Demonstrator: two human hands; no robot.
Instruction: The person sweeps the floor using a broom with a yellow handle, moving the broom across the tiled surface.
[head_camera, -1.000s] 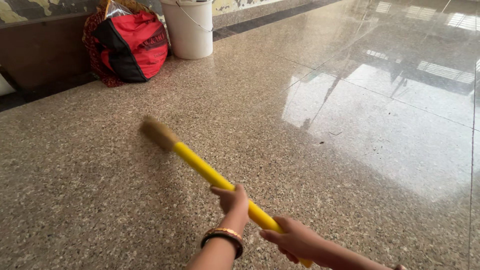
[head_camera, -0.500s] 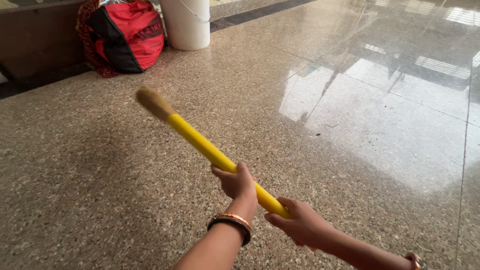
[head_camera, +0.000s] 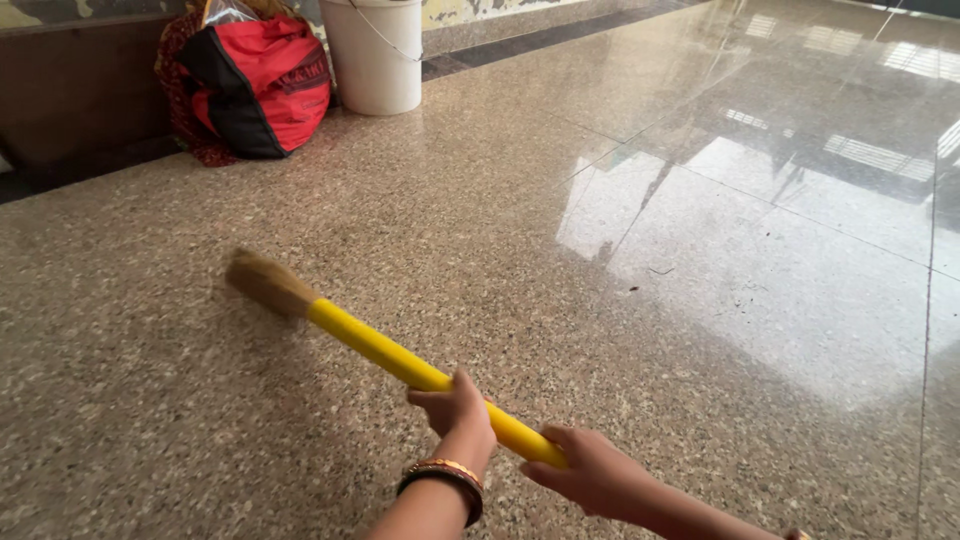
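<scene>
Head view looks down on the broom (head_camera: 345, 330), which I hold with both hands. Its yellow handle runs from my grip up and to the left, and the straw-coloured bristle end (head_camera: 265, 283) sits low over the speckled stone floor (head_camera: 500, 230), blurred, so I cannot tell whether the tips are touching the stone. My left hand (head_camera: 455, 408) is clenched round the handle further up; a bangle (head_camera: 445, 478) sits on that wrist. My right hand (head_camera: 590, 475) is closed round the near end of the handle, just behind the left, and the two are close together but not touching.

To sweep well from here, I judge the bristles should stay low and flat to the floor, with the left hand guiding the stroke and the right acting as the pivot. Short, even strokes would suit this smooth stone better than hard swings, which could scatter the dust. A firm but not stiff hold would keep the head from twisting.

Small dark specks (head_camera: 660, 270) lie on the glossy tiles to the right, well apart from the bristles, where window light reflects strongly. Far off by the wall stand a red and black bag (head_camera: 262, 85) and, just beside it, a white bucket (head_camera: 375, 60); both are well clear of the broom.
</scene>
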